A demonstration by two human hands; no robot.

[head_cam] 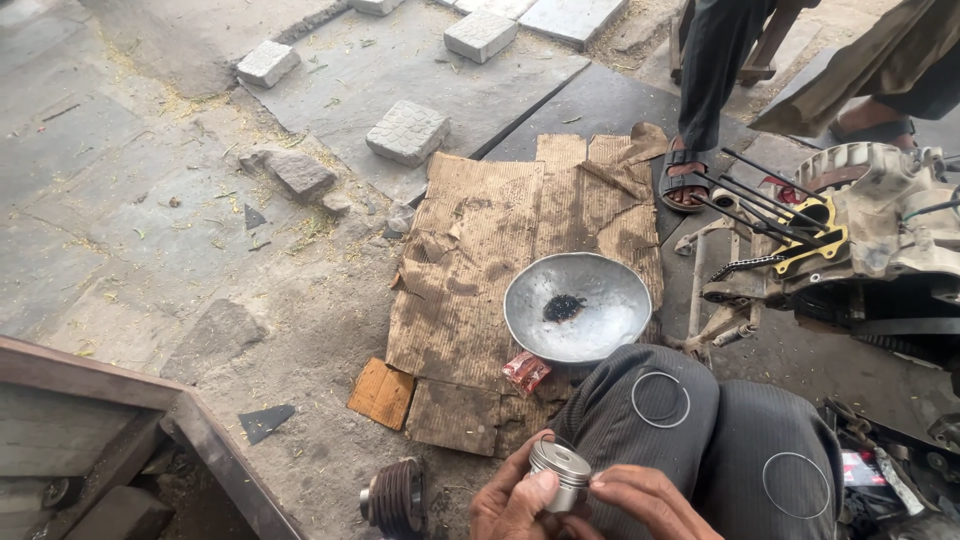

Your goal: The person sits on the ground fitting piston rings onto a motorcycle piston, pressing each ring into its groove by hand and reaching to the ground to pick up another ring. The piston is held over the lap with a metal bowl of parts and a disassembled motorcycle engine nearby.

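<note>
The person sits low on the ground with knees drawn up, and both hands meet over a small silvery piston point(560, 472) at the bottom of the view; the left hand point(515, 500) cups it from below, fingers closed round its skirt so the grooved crown stays up and steady, while the right hand point(640, 500) lies alongside with its fingertips pinched at the piston's edge, seemingly on something thin that I cannot make out; two thin metal rings point(661, 399) rest on the dark trousers, one on each knee, probably kept there to stay clean and within reach; just ahead a dented metal bowl point(578, 306) with a black oily smear sits on flattened cardboard point(480, 270) that shields the parts from the dusty ground; a finned cylinder point(395, 497) lies just beside the left hand; a stripped engine point(870, 235) with long studs stands to the right, and another person's sandalled foot point(684, 180) is near it
</note>
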